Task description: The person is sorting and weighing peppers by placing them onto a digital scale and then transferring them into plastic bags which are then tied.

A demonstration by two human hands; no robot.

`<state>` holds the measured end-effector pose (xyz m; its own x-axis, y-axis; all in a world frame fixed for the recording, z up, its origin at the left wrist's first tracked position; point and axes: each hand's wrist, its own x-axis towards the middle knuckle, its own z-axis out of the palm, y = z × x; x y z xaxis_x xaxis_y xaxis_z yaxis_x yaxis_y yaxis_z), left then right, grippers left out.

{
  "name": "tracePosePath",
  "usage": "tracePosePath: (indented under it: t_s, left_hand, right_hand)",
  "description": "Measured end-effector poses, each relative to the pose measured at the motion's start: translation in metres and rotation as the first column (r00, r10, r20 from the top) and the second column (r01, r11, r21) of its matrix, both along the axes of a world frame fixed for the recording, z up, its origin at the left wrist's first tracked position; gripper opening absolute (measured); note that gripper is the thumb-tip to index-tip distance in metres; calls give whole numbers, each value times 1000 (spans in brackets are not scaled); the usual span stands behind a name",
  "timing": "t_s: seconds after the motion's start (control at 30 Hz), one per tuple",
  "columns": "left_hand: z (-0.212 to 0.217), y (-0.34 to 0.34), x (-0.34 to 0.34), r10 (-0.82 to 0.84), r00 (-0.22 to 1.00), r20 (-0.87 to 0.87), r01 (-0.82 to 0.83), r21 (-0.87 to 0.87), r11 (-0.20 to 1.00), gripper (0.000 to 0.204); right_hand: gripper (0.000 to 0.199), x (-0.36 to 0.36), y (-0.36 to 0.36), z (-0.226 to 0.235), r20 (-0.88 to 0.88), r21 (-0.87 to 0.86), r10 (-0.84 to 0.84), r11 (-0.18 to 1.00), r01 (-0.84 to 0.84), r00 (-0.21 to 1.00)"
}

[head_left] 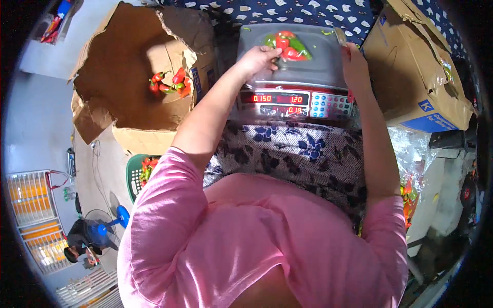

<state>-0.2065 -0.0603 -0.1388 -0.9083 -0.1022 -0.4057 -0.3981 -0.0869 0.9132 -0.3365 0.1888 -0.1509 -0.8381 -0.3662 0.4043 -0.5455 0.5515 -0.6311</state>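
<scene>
A small heap of red and green peppers (290, 47) lies on the grey pan (323, 66) of a digital scale, perhaps inside a thin clear bag. My left hand (259, 60) reaches over the pan's left side, its fingers drawn together at the edge of the heap. What the fingertips pinch there, if anything, is too small to make out. At the pan's right edge is my right hand (354, 64), its fingers mostly hidden. Below the pan, the red scale front (282, 109) carries lit displays and a keypad (331, 105).
A torn cardboard box (113, 77) on the left holds several peppers (177, 82). Another cardboard box (416, 77) stands to the right. By my left elbow is a green basket (132, 174) with peppers. A blue fan (120, 215) and another person (79, 238) are at lower left.
</scene>
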Motion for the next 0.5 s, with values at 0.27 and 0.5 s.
tracePosePath:
  t_s: [0.27,0.5]
  left_hand:
    - [-17,4,28,51,983,-177,-180,-870,459,24]
    - [-16,2,37,59,994,-94,-110,-892,438,34]
  right_hand:
    - [21,125,-104,28,389,-121,350,936,-330,852]
    - [24,119,-134,6,271,320,149,918,-235,951]
